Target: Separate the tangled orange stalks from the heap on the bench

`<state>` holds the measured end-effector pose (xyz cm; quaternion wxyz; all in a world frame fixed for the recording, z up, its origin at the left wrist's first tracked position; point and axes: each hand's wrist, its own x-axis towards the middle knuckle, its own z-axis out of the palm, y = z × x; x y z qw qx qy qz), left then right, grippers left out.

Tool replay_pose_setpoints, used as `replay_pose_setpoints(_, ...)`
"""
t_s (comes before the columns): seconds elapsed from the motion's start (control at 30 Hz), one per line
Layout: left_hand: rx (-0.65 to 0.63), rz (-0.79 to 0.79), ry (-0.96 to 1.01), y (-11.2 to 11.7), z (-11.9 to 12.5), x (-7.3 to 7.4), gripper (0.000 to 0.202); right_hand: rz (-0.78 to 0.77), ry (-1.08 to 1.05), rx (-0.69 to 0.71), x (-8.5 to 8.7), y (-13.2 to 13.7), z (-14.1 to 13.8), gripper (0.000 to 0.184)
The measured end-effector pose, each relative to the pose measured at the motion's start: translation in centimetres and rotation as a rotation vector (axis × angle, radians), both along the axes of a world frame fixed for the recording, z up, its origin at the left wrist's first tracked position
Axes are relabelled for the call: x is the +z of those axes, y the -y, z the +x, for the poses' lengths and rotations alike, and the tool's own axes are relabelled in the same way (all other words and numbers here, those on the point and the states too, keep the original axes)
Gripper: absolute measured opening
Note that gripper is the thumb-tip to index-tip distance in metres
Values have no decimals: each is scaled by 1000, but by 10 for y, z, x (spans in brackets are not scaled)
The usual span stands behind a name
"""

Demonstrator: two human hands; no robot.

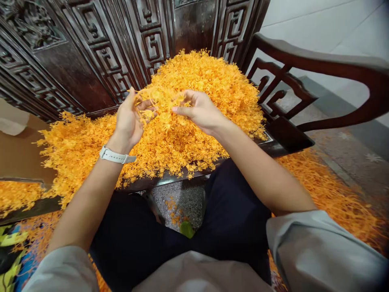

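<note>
A big heap of small orange branched pieces (206, 77), which look like plastic flower parts, covers the dark wooden bench seat (170, 178). My left hand (129, 119), with a pale watch strap (117, 155) on its wrist, is held over the heap with curled fingers around a few of the orange pieces (147, 115). Across from it, my right hand (202, 111) pinches orange pieces between thumb and fingers. Between the two hands the pieces blend into the heap behind, so their exact number and joins cannot be made out.
Carved dark wood panels (194, 28) rise behind the heap. A curved wooden armrest (328, 65) stands at the right. Cardboard (27, 154) is at the left. Long orange strands (328, 190) lie on the right below the seat. Something green (187, 229) shows between my legs.
</note>
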<state>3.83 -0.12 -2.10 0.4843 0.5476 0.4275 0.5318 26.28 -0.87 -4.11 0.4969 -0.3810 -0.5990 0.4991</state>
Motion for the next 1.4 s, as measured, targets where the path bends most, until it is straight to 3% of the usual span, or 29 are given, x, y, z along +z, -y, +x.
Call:
replay_pose_setpoints(0.1, -22, -21, 59, 9, 4, 7, 50, 72, 47, -26, -5, -1, -6, 36)
replay_pose_setpoints(0.2, -20, -42, 69, 20, 8, 12, 47, 28, -25, -53, -7, -5, -5, 31)
replay_pose_setpoints(0.37, -90, -37, -10, 25, 9, 4, 44, -58, -110, -53, -6, -9, 1, 27)
replay_pose_setpoints(0.5, -19, 96, -17, 17, 2, -4, 36, -129, -150, 30, 0, -2, -2, 29)
replay_pose_setpoints(0.63, 79, 43, -13, 18, 7, -4, 34, -100, -144, 111, 2, 9, -12, 43)
replay_pose_setpoints(0.73, 30, 18, -40, 26, 18, -1, 34, -71, -121, 156, -5, 12, -20, 52)
replay_pose_setpoints(0.87, -68, 69, -133, 33, 23, 0, 36, -52, -92, 174, -11, 11, -22, 48)
replay_pose_setpoints(1.03, -34, 153, -230, 31, 20, 1, 35, -112, -152, 200, -4, 16, -17, 45)
replay_pose_setpoints(1.17, -16, 177, -211, 35, 27, -6, 32, -129, -168, 130, 0, 24, -25, 53)
replay_pose_setpoints(1.3, -51, 49, -78, 35, 30, -8, 27, -125, -191, 105, 0, 29, -36, 61)
replay_pose_setpoints(1.4, -130, -110, 67, 33, 23, 4, 25, -171, -281, 195, 4, 26, -30, 63)
